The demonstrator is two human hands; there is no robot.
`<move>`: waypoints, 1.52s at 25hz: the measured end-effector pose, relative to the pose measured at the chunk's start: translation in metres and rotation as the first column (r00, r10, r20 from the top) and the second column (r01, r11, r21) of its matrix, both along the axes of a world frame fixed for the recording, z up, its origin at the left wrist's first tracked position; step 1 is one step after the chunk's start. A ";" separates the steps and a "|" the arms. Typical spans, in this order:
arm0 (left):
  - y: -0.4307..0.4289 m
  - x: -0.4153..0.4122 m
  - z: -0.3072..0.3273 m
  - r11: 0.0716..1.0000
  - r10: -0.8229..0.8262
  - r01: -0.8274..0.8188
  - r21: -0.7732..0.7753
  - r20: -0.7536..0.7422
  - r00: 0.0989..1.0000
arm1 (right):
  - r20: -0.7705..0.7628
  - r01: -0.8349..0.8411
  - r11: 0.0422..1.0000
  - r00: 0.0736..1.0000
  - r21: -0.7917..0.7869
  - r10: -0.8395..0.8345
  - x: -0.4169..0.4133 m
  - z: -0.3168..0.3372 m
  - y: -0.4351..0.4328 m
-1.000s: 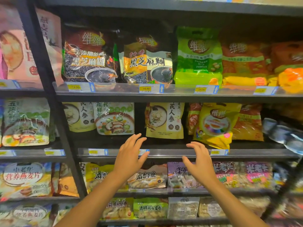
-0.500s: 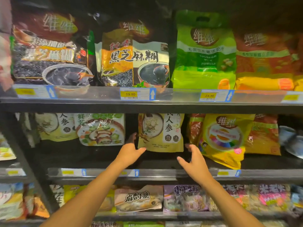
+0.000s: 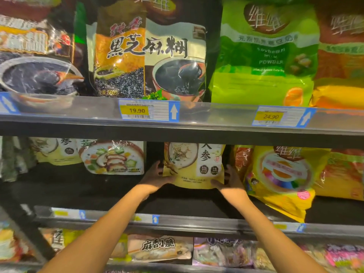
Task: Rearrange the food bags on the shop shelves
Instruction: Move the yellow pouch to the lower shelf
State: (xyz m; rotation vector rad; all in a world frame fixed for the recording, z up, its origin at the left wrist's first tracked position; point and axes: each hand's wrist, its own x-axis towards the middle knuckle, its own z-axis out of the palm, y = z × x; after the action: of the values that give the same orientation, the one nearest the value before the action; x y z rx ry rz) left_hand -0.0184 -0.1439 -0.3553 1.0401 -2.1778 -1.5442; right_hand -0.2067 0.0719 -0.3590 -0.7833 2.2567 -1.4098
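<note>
Both hands are clasped on 1 pale yellow food bag (image 3: 194, 164) that stands upright on the middle shelf (image 3: 177, 201), set back from the shelf's front edge and about midway along the stretch in view. The left hand (image 3: 155, 177) grips the bag's lower left side with the thumb across its front. The right hand (image 3: 231, 180) grips the lower right side, thumb on the bottom corner. Whether the bag's base touches the shelf cannot be told.

A gap separates it from the mushroom-picture bag (image 3: 113, 156) to its left. Beyond that stands 1 more pale yellow bag (image 3: 55, 150). To the right, a red bag (image 3: 241, 156) is just beside the held bag, and next to it a bright yellow bag (image 3: 281, 178) leans toward the front edge.

The upper shelf (image 3: 216, 115) carries 4 bags in view: 2 black sesame bags (image 3: 149, 56), 1 green bag (image 3: 264, 52) and 1 orange bag (image 3: 342, 56). Its front edge shows 2 readable price tags, 19.90 (image 3: 148, 110) and 24.90 (image 3: 281, 117).
</note>
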 end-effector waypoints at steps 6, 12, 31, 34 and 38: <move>-0.006 0.011 0.002 0.999 -0.052 0.051 0.017 0.052 0.997 | -0.008 0.032 0.999 0.999 0.000 -0.032 -0.014 -0.002 0.008; -0.007 0.006 0.015 0.975 -0.110 0.125 0.183 -0.091 0.990 | 0.046 -0.105 0.993 0.994 0.045 0.103 -0.020 -0.007 0.003; 0.005 -0.022 0.034 0.902 0.057 0.107 0.418 -0.361 0.931 | 0.174 -0.219 0.971 0.957 -0.098 0.233 -0.006 0.005 -0.003; 0.012 -0.006 0.040 0.921 0.029 0.131 0.366 -0.400 0.916 | 0.189 -0.200 0.971 0.957 -0.130 0.222 0.013 0.013 0.009; 0.024 0.018 0.059 0.949 0.026 0.102 0.299 -0.398 0.917 | 0.204 -0.161 0.972 0.960 -0.169 0.194 0.045 0.028 0.026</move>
State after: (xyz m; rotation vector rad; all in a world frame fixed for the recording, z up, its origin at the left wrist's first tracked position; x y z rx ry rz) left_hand -0.0008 -0.1202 -0.2961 0.6812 -1.7210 -1.9677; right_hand -0.1619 0.0983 -0.3305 -0.8121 1.8824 -1.5126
